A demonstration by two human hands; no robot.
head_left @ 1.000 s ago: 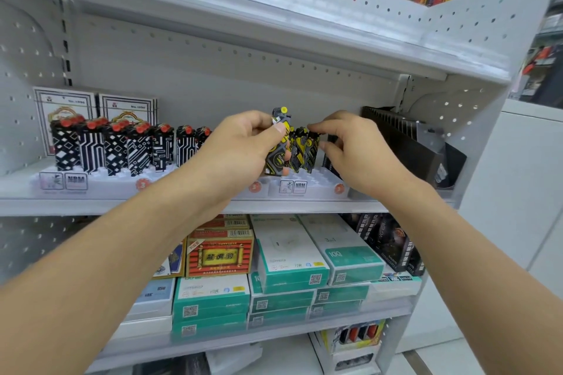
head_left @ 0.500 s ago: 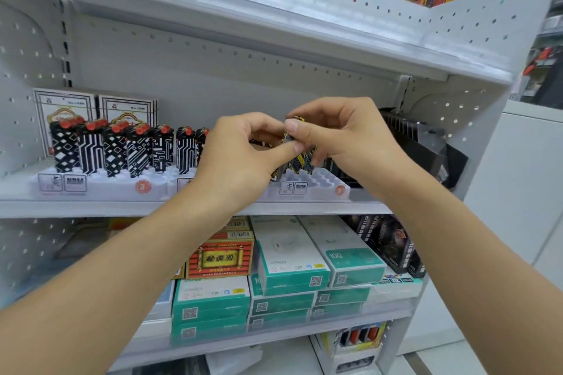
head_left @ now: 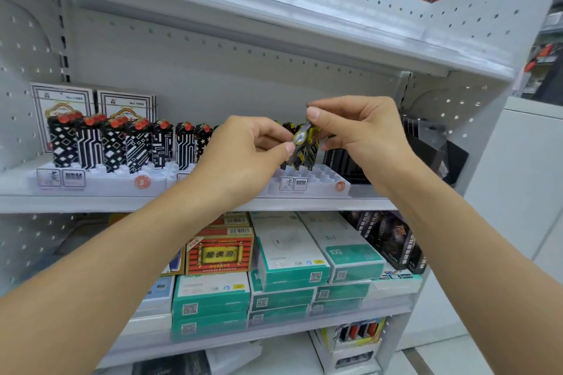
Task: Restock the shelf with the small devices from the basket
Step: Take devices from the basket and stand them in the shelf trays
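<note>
White shelf point(head_left: 128, 202): left hand point(head_left: 243, 155) and right hand point(head_left: 362, 131) both pinch one yellow-black device point(head_left: 301, 146) above the slotted tray point(head_left: 313, 183).

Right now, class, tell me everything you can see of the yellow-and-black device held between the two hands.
The yellow-and-black device is small, with a camouflage-like print and a round pale metal cap facing the camera. It looks like a lighter, tilted toward the viewer. The left hand pinches its lower side and the right hand pinches its top, above the white slotted tray on the middle shelf. Similar yellow-and-black pieces stand just behind it; its base is hidden.
</note>
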